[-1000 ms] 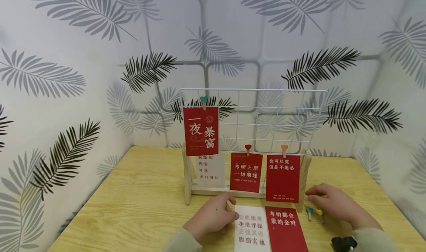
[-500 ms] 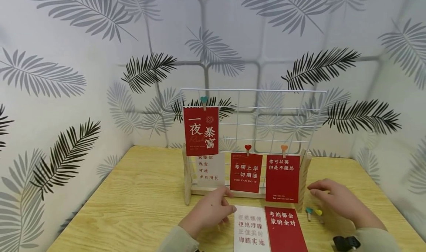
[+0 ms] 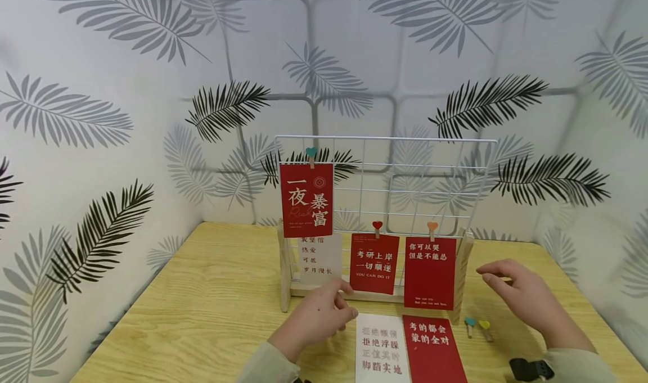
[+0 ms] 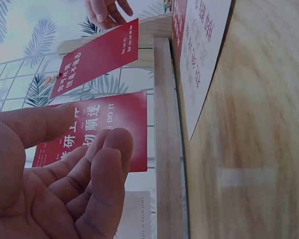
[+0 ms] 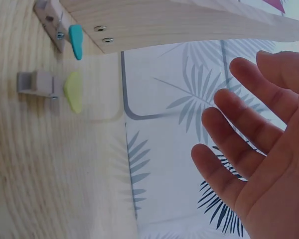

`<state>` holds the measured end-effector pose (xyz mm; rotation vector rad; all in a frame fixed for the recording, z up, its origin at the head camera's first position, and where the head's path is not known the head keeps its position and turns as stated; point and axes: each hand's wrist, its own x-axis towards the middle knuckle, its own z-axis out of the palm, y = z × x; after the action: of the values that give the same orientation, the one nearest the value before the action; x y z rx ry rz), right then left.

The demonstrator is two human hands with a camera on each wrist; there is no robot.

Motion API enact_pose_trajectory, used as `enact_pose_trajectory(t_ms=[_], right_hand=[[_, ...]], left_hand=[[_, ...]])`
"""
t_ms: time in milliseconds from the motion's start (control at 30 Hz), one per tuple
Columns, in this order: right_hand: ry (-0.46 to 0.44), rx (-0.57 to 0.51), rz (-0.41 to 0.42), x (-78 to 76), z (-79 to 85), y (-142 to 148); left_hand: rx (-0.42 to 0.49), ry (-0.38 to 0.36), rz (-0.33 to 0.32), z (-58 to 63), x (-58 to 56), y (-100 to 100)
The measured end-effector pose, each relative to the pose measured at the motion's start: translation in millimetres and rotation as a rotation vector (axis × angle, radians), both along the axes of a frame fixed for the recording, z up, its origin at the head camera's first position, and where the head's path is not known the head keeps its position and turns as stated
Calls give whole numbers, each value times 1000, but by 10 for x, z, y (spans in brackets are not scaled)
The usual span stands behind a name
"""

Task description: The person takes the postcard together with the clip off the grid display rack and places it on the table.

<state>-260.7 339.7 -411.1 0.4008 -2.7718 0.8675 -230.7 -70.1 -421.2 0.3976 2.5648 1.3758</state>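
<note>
My left hand (image 3: pixel 320 318) hovers over the table in front of the rack, fingers loosely bent and holding nothing. Just to its right lie a white card (image 3: pixel 381 349) and a red card (image 3: pixel 434 346), side by side. My right hand (image 3: pixel 521 293) is raised at the rack's right end, its fingers relaxed and spread in the right wrist view, nothing in them. Below that hand rest a teal clothespin (image 3: pixel 469 325) and a yellow clothespin (image 3: pixel 485 329). Behind the left hand, a red card (image 3: pixel 374 276) hangs on the rack under a red heart clothespin (image 3: pixel 377 225).
The white wire grid (image 3: pixel 422 192) stands in a wooden frame (image 3: pixel 284 276). Clipped to it are a red card (image 3: pixel 306 203) at upper left, a white card (image 3: pixel 320 267) partly hidden beneath, and another red card (image 3: pixel 430 282) at right. Patterned cloth walls the table (image 3: pixel 202 293).
The right hand has moved up and right, away from the two clothespins. My left hand has drifted slightly left and up from the white card's edge.
</note>
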Motion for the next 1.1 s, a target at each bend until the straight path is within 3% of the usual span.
enact_pose_trajectory(t_ms=[633, 1100], right_hand=[[103, 1, -43, 108, 289, -103], [307, 41, 40, 162, 658, -408]], left_hand=[[16, 72, 32, 236, -15, -118], [5, 192, 50, 335, -50, -214]])
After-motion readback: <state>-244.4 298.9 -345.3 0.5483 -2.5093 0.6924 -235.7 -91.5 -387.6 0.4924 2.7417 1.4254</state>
